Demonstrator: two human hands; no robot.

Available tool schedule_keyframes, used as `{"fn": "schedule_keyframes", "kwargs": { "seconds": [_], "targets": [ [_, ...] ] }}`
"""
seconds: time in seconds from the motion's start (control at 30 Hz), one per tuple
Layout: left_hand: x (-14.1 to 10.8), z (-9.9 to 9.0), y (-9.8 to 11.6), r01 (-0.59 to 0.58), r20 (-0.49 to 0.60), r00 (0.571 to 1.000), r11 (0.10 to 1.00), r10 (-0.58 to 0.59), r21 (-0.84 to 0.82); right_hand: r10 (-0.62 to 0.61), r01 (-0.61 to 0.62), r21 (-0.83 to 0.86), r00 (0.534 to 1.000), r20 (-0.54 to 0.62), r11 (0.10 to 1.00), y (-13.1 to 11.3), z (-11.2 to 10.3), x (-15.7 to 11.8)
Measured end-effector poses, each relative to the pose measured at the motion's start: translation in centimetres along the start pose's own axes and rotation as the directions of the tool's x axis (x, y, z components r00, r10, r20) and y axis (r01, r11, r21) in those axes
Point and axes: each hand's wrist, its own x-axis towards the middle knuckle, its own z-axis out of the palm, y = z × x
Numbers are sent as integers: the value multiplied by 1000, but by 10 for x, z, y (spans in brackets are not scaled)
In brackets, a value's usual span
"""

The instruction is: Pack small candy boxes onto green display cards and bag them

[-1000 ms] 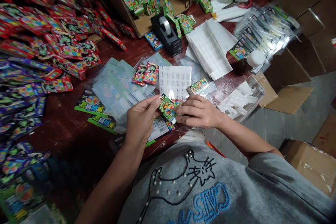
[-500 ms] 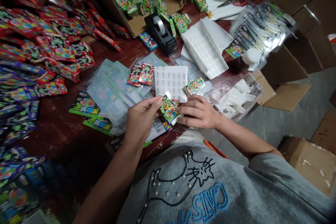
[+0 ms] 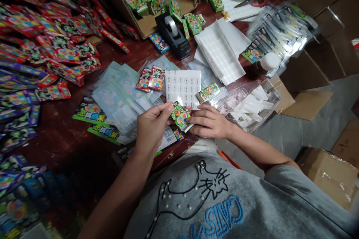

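My left hand (image 3: 154, 121) pinches a small green candy box (image 3: 180, 115) between thumb and fingers at its left edge. From the other side, the bent fingers of my right hand (image 3: 209, 122) grip its lower right corner. A red box edge shows just behind it, and a purple box (image 3: 177, 133) lies below, partly covered. Beneath my hands is a clear bag with a barcode label (image 3: 168, 138). Just beyond them lies a sheet of round stickers (image 3: 182, 86), with two red boxes (image 3: 156, 78) at its left and a green box (image 3: 209, 92) at its right.
Clear bags with green headers (image 3: 117, 97) spread to the left, beside heaps of red boxes (image 3: 56, 41). A black tape dispenser (image 3: 172, 36) stands before a carton (image 3: 131, 15). White paper strips (image 3: 220, 50), a white-capped bottle (image 3: 267, 62) and a clear tray (image 3: 255, 106) sit on the right.
Both hands stay in nearly the same place with the green box between them. The fingers of my right hand have shifted slightly along its right edge.
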Motion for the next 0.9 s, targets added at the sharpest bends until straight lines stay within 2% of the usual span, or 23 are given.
{"fn": "schedule_keyframes", "kwargs": {
  "seconds": [0.03, 0.1, 0.17, 0.23, 0.3, 0.37, 0.4, 0.43, 0.47, 0.53, 0.63, 0.73, 0.8, 0.83, 0.9],
  "targets": [
    [0, 1, 0, -8, -1, 1000, 1000, 8, -5, 44, -42, 44, 998, -40, 998, -1, 2, -2],
    [-1, 2, -1, -38, -33, 999, 999, 37, -38, 216, -200, 144, 970, -110, 969, -4, 6, -6],
    [-2, 4, -3, -98, -97, 991, 992, 90, -83, 435, -391, 267, 892, -126, 881, -10, 10, -5],
    [-2, 6, -5, -167, -174, 974, 979, 145, -118, 626, -537, 416, 773, -107, 734, -17, 17, -1],
    [-2, 8, -8, -204, -222, 960, 969, 171, -136, 787, -616, 591, 614, -53, 520, -22, 26, 5],
    [-2, 8, -11, -210, -236, 956, 966, 172, -148, 898, -619, 749, 433, 73, 237, -24, 36, 12],
    [-2, 8, -12, -207, -236, 957, 966, 168, -155, 917, -591, 800, 369, 150, 107, -25, 41, 15],
    [-1, 8, -13, -205, -238, 957, 965, 164, -160, 918, -559, 829, 330, 222, 0, -25, 45, 18],
    [-2, 8, -14, -204, -242, 957, 965, 161, -164, 909, -535, 842, 311, 279, -76, -25, 49, 21],
    [-2, 8, -15, -197, -245, 957, 966, 153, -167, 892, -508, 848, 297, 340, -154, -24, 52, 25],
    [-5, 6, -15, -198, -220, 962, 967, 161, -160, 890, -472, 858, 276, 363, -203, -23, 51, 29],
    [-7, 2, -14, -226, -130, 968, 971, 215, -76, 890, -455, 862, 264, 371, -224, -22, 47, 30],
    [-7, -3, -16, -282, -62, 957, 958, 284, 42, 889, -492, 848, 273, 366, -198, -21, 45, 30],
    [-7, -4, -17, -326, -43, 942, 939, 332, 107, 895, -526, 837, 287, 343, -152, -21, 45, 30],
    [-8, -6, -22, -404, -22, 909, 891, 417, 206, 914, -598, 802, 323, 244, -3, -22, 47, 31]
  ]
}}
